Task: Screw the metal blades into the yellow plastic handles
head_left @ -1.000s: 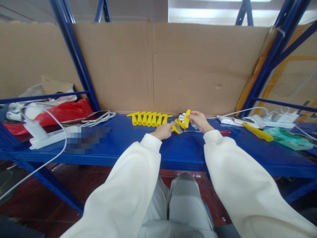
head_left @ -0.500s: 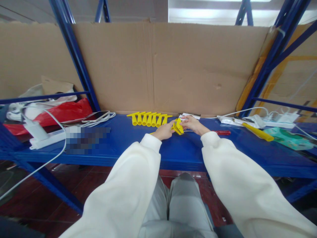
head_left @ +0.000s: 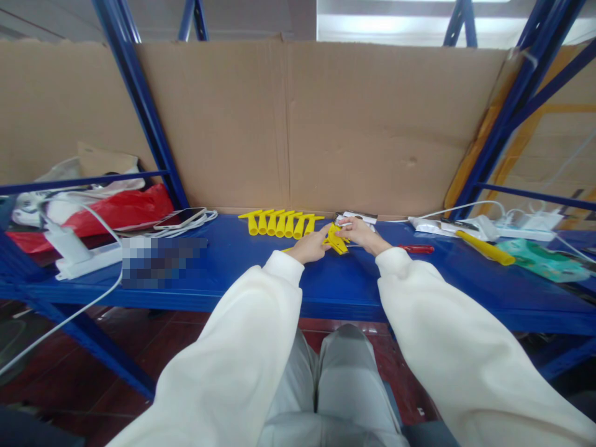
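Between my hands is a bent yellow plastic piece (head_left: 339,243), held just above or on the blue shelf. The closed fingers of my left hand (head_left: 310,247) grip its left side. My right hand (head_left: 361,233) pinches it at the upper right, and its fingertips partly cover the piece. A red-handled screwdriver (head_left: 419,249) lies just right of my right hand, its metal shaft running toward the yellow piece. Behind my left hand stands a row of several yellow plastic pieces (head_left: 279,225), each with a round hollow end facing me. Another bit of yellow shows beside my left wrist.
The blue shelf (head_left: 344,282) has a cardboard sheet (head_left: 288,124) behind it. To the right lie a long yellow piece (head_left: 484,247), a green packet (head_left: 544,261) and white plastic bags (head_left: 433,226). A power strip (head_left: 88,266), cables and a red bag (head_left: 125,208) sit at left.
The bent yellow piece has turned and tilted slightly in my fingers. My right hand has shifted a little left; my left hand stays almost where it was.
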A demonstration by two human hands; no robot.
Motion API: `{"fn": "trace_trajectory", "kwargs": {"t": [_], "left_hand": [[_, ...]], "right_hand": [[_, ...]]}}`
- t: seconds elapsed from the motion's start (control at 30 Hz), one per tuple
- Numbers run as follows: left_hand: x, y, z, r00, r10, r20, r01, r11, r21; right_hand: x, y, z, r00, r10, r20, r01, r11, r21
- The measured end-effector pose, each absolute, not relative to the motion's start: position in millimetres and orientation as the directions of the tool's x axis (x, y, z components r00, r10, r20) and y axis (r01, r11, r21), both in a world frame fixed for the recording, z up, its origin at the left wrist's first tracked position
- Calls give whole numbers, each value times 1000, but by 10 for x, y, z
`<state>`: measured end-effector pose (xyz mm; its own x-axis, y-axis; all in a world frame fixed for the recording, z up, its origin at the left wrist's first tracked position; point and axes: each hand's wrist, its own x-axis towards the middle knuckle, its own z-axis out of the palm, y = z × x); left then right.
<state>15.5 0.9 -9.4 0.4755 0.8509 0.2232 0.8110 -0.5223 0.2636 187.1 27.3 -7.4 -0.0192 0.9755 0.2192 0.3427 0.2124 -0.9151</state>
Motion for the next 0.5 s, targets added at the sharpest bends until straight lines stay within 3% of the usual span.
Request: {"fn": "trace_trajectory", "kwargs": {"t": [0.2,0.5], "left_hand": [[155,6,-84,457,862,219,820,-503,274],[143,1,-84,456,853,252,797,-518,311]], "right_hand": [[1859,290,-91,-51,971,233,406,233,-884],[1883,413,-227,-71,914,399,553,369,-747]]}}
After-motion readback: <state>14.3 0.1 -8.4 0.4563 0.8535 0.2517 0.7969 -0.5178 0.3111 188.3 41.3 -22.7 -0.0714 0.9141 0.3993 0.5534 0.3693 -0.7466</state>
